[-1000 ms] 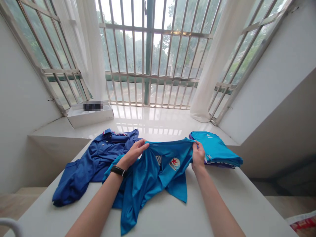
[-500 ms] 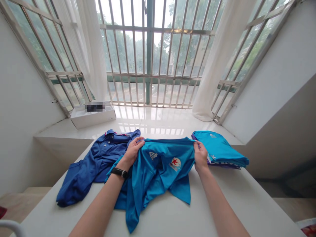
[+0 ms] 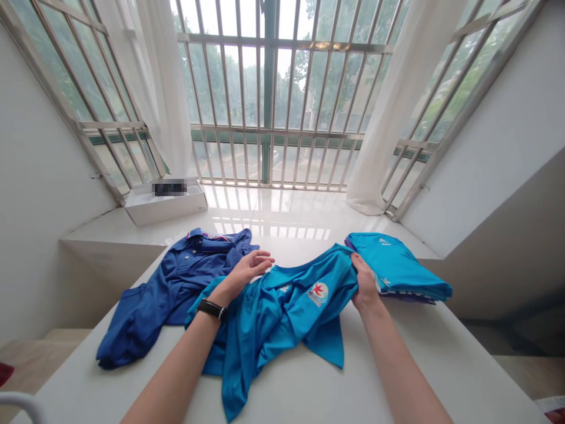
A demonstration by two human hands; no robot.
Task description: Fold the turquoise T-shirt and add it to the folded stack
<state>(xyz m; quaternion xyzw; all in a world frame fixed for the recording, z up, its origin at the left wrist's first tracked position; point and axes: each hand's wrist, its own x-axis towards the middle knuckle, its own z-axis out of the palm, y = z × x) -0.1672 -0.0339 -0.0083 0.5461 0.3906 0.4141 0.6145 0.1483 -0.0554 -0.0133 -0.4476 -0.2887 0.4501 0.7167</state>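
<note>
A bright blue T-shirt (image 3: 273,321) lies crumpled on the white table, its chest bearing a round red-and-white emblem. My right hand (image 3: 365,280) pinches the shirt's upper right edge and lifts it a little. Above the shirt's upper left part is my left hand (image 3: 248,272), fingers stretched out and holding nothing; a black-strapped watch (image 3: 212,308) circles that wrist. To the left a dark blue polo shirt (image 3: 176,288) with a buttoned placket lies loosely spread, partly behind my left hand. Folded blue shirts (image 3: 399,262) are stacked to the right, close to my right hand.
The white table (image 3: 309,394) meets a glossy windowsill (image 3: 273,206) at its far side. An open white box (image 3: 170,207) with a blurred dark item stands on the sill at left. Curtains (image 3: 379,141) hang before the barred window. A curved white bar (image 3: 20,400) shows at lower left.
My left hand has let go of the shirt's top edge and opened. That edge now sags on the left, while my right hand keeps its hold.
</note>
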